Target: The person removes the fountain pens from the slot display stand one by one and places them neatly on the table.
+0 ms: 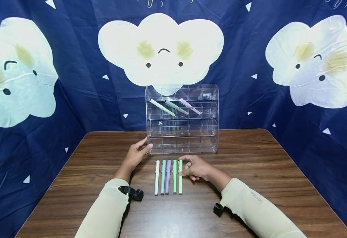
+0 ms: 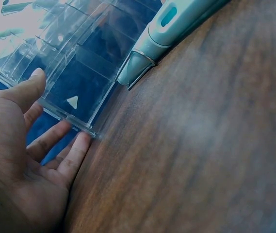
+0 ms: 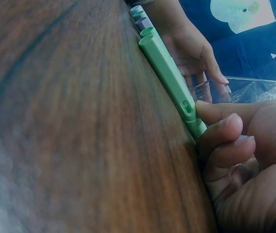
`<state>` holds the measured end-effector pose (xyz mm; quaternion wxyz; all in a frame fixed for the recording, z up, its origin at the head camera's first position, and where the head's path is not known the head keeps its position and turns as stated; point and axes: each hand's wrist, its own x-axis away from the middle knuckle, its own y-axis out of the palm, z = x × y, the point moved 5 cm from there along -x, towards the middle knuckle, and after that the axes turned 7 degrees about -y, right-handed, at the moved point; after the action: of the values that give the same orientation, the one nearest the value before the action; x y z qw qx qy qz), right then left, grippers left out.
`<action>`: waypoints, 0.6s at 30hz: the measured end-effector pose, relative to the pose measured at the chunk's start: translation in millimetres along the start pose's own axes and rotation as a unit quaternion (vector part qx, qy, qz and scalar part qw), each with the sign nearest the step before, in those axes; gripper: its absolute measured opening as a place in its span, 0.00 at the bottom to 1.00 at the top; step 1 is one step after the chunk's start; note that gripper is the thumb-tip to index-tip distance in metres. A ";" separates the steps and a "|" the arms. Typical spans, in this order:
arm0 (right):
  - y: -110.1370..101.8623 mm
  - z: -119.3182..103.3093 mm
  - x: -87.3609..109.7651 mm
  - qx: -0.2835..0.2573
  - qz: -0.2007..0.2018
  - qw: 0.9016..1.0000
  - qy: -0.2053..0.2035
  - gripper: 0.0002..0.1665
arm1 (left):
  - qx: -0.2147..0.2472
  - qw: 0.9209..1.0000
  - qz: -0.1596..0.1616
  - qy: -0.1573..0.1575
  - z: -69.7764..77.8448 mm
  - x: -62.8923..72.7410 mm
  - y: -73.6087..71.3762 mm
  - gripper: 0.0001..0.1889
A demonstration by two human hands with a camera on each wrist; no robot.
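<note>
I log, at centre frame: left hand (image 1: 136, 155), digits spread, against the clear rack's (image 1: 182, 131) lower-left edge; right hand (image 1: 198, 168), thumb and forefinger pinching the rightmost green pen (image 1: 180, 185).

A fabric-walled booth: navy cloud-print curtains (image 1: 78, 59) around a wood-grain table (image 1: 256, 158).

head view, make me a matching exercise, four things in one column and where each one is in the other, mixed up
1. left hand
2. right hand
3. purple pen
4. clear rack

A. touching the light green pen
B. standing upright on the table
C. at the lower left of the clear rack
D. lying between the teal pen and the bright green pen

Pairs: 1-C, 2-A, 3-D, 4-B
</note>
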<state>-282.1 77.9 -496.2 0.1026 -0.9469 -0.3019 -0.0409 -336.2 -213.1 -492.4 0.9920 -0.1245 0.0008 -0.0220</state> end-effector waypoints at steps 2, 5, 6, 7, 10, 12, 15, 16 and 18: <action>0.1 -0.5 0.1 0.000 -0.001 1.000 0.001 0.48 | -0.001 1.000 -0.001 -0.001 0.5 0.2 0.2 0.34; -0.1 -1.3 0.8 0.001 -0.002 1.000 0.001 0.48 | -0.001 1.000 -0.001 -0.002 0.6 0.5 0.5 0.34; -0.2 -1.3 0.9 0.002 -0.002 1.000 0.001 0.49 | -0.002 1.000 -0.001 -0.003 -0.1 0.2 0.4 0.34; -0.1 -1.6 1.0 0.002 -0.003 1.000 0.001 0.49 | -0.002 1.000 -0.001 -0.004 -0.2 0.5 0.4 0.34; -0.2 -2.2 0.8 0.004 -0.006 1.000 -0.002 0.50 | -0.005 1.000 0.000 -0.007 -1.1 0.5 0.0 0.34; 0.0 -3.2 0.8 0.005 -0.007 1.000 -0.004 0.51 | -0.004 1.000 0.002 -0.010 -1.9 -0.1 -0.6 0.34; -0.1 -4.3 0.9 0.002 -0.007 1.000 -0.003 0.52 | -0.004 1.000 0.000 -0.011 -1.7 -0.9 -1.0 0.34; -0.1 -4.7 1.3 0.000 -0.007 1.000 -0.002 0.52 | -0.004 1.000 -0.001 -0.011 -1.5 -1.1 -0.8 0.34; -0.3 -4.6 1.7 -0.004 -0.005 1.000 0.001 0.52 | -0.005 1.000 -0.004 -0.013 -1.4 -1.1 -0.2 0.35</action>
<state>-280.9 78.1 -491.4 0.0985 -0.9457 -0.3065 -0.0438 -337.3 -213.6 -493.7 0.9912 -0.1295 -0.0129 -0.0240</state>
